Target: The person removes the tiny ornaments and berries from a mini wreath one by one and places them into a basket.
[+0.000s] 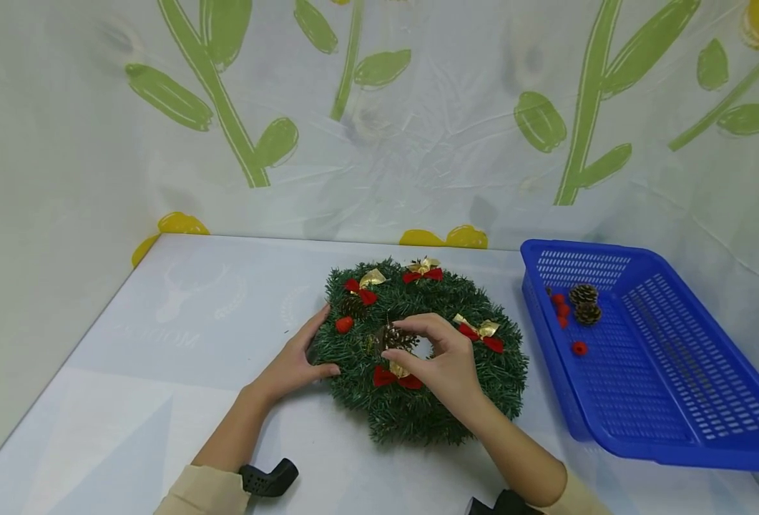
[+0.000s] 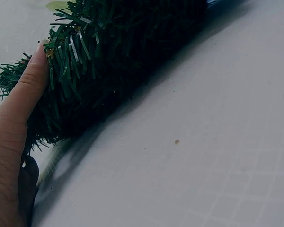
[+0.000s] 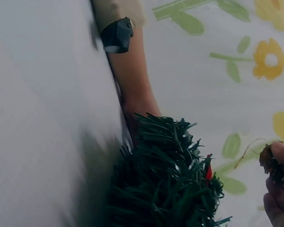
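Green tinsel wreath (image 1: 442, 300), seemingly part-trimmed with red-and-gold bows (image 1: 423, 275), is being steadied on a white table (image 1: 182, 397) by the spread left hand (image 1: 297, 360); an unplaced brown pine cone (image 1: 398, 338) is being pinched by the right hand (image 1: 448, 363).

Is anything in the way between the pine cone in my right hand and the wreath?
Nothing visible. The right wrist view shows a gap between pine cone and wreath, with only a thin strand beside the cone.

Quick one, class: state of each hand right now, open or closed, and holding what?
Left hand: open, resting against the edge of the wreath.
Right hand: closed, pinching a pine cone between thumb and fingers.
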`<control>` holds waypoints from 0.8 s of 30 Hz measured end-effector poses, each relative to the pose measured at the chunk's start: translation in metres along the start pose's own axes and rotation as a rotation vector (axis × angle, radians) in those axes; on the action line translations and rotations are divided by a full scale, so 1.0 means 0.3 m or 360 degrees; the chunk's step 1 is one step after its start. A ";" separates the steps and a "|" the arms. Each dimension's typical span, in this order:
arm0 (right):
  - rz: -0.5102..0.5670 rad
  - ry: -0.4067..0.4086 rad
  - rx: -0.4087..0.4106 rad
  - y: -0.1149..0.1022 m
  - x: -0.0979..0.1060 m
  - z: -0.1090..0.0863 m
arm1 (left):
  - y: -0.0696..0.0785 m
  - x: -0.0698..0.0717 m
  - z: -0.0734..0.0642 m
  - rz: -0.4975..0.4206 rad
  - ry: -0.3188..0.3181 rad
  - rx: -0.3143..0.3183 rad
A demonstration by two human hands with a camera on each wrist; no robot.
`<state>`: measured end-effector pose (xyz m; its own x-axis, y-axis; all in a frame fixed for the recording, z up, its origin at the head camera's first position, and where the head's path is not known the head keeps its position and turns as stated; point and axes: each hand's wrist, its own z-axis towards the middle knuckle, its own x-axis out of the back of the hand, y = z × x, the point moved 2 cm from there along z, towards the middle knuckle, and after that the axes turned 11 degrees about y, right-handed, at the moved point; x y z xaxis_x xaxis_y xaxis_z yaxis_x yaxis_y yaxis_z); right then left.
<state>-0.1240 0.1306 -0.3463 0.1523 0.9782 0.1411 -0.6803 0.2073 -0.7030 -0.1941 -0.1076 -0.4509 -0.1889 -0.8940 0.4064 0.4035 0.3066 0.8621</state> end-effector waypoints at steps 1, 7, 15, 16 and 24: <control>-0.0006 0.0000 -0.0006 -0.003 0.005 0.001 | 0.000 -0.001 0.000 0.0000 0.0000 -0.0001; -0.0055 0.0016 -0.0019 -0.020 0.034 0.011 | -0.003 -0.001 -0.001 -0.0003 0.0003 -0.0008; -0.0079 -0.0022 -0.0063 -0.030 0.076 0.012 | -0.003 -0.004 -0.001 -0.0005 -0.0003 0.0004; -0.0071 -0.0032 -0.0078 -0.032 0.082 0.011 | -0.002 -0.004 -0.001 -0.0005 -0.0001 0.0004; 0.0000 -0.0083 0.0045 -0.039 0.130 -0.002 | 0.002 -0.005 -0.002 -0.0003 0.0003 0.0013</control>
<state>-0.1097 0.1664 -0.3329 0.1154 0.9773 0.1778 -0.7003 0.2070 -0.6832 -0.1929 -0.1062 -0.4512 -0.1877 -0.8952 0.4043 0.3961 0.3077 0.8651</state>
